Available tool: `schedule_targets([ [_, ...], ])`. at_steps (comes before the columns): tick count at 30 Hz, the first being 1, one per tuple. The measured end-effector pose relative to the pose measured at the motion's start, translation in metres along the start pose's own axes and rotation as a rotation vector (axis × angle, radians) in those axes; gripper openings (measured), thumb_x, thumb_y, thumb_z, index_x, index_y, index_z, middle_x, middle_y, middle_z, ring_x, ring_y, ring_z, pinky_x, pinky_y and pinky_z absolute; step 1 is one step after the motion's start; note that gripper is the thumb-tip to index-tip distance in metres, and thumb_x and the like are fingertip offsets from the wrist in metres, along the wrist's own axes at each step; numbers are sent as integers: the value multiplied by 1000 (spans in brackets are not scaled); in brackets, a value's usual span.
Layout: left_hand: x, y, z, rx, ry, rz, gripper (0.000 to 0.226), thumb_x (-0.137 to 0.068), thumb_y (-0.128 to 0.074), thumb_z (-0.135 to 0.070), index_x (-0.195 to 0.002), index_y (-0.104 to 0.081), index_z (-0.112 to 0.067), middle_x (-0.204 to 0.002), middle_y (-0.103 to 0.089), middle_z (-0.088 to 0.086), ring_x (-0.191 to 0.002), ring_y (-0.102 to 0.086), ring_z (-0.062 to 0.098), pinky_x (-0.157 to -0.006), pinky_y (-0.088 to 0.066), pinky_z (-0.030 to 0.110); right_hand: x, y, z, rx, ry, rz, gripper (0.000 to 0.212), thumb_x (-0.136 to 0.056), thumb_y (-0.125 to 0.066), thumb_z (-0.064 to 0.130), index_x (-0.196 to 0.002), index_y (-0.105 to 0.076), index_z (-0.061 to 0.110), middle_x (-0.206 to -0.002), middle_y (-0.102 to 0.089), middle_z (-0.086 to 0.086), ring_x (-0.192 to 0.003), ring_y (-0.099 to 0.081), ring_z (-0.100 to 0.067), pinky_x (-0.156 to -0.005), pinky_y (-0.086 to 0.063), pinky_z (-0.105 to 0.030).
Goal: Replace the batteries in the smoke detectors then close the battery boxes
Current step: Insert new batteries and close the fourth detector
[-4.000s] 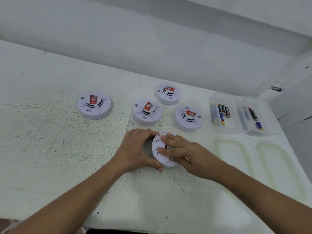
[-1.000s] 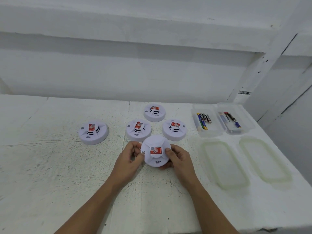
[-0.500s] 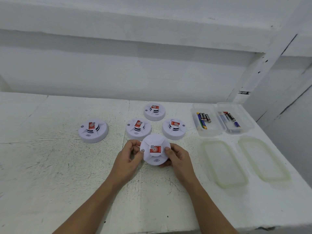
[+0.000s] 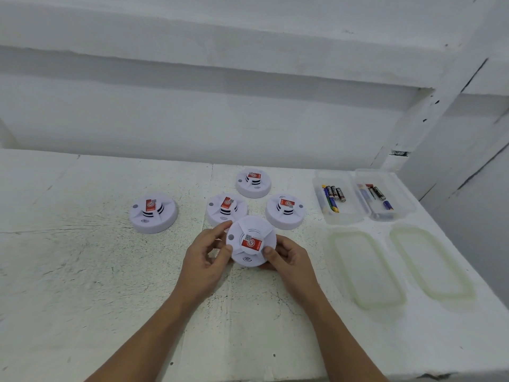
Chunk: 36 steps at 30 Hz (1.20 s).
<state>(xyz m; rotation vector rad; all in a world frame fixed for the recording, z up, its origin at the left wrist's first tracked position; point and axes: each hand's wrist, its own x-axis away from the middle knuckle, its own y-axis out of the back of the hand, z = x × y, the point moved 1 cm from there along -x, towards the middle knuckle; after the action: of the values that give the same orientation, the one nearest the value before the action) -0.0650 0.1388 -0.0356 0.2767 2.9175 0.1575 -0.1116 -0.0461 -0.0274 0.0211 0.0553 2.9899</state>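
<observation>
We see both hands curled round one smoke detector at the near middle of the surface. The left hand grips its left rim, thumb on the face and fingertips at the far edge. The right hand grips the right rim, thumb pressing the face just beside the red label, fingers tucked under the body. The detector is tilted with its face toward us; we cannot tell whether its underside touches the surface.

It is a round, smooth white plastic disc with a raised centre, radial ribs and a small grey dot. Four more of the same shape sit face up: the left detector, the middle detector just beyond the held one, the right detector and the far detector. At far right stand two open clear plastic boxes, side by side, the left box and the right box, each holding a few loose cylindrical batteries. Nearer lie the left lid and the right lid, flat, translucent rounded rectangles with pale rims. The surface is white, rough and scratched.
</observation>
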Motion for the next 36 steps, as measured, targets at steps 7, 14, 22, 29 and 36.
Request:
schedule_targets([
  [7, -1, 0, 1, -11, -13, -9, 43, -86, -59, -25, -128, -58, -27, -109, -60, -7, -99, -60, 21, -71, -59, 50, -1, 0, -1, 22, 4, -4, 29, -90, -61, 22, -118, -63, 14, -106, -73, -1, -99, -69, -16, -83, -57, -36],
  [14, -1, 0, 4, -16, -20, -7, 46, -83, -59, -35, -129, -58, -29, -109, -60, -7, -100, -60, 21, -73, -59, 49, 0, -1, 0, 37, 16, -8, 24, -90, -61, 21, -114, -64, 21, -105, -73, 1, -98, -69, -13, -80, -58, -30],
  [22, -2, 0, 6, -21, -22, -4, 48, -82, -58, -38, -130, -57, -27, -108, -59, -6, -101, -60, 22, -77, -58, 50, -1, 1, -3, 47, 9, -12, 28, -90, -61, 23, -117, -65, 15, -106, -73, 0, -99, -69, -16, -84, -57, -39],
  [29, -1, 0, 7, -12, -12, -6, 44, -86, -59, -27, -130, -58, -27, -108, -60, -6, -102, -59, 21, -77, -58, 50, -1, 1, -3, 54, 13, -11, 28, -90, -61, 23, -117, -65, 15, -106, -73, 1, -99, -69, -15, -83, -57, -38],
  [36, -1, 0, 7, -27, -24, -9, 46, -82, -58, -38, -128, -58, -31, -107, -60, -6, -101, -59, 22, -74, -58, 49, -1, 1, -4, 51, 9, -11, 28, -91, -61, 20, -117, -64, 12, -105, -73, -2, -98, -69, -17, -82, -58, -40],
])
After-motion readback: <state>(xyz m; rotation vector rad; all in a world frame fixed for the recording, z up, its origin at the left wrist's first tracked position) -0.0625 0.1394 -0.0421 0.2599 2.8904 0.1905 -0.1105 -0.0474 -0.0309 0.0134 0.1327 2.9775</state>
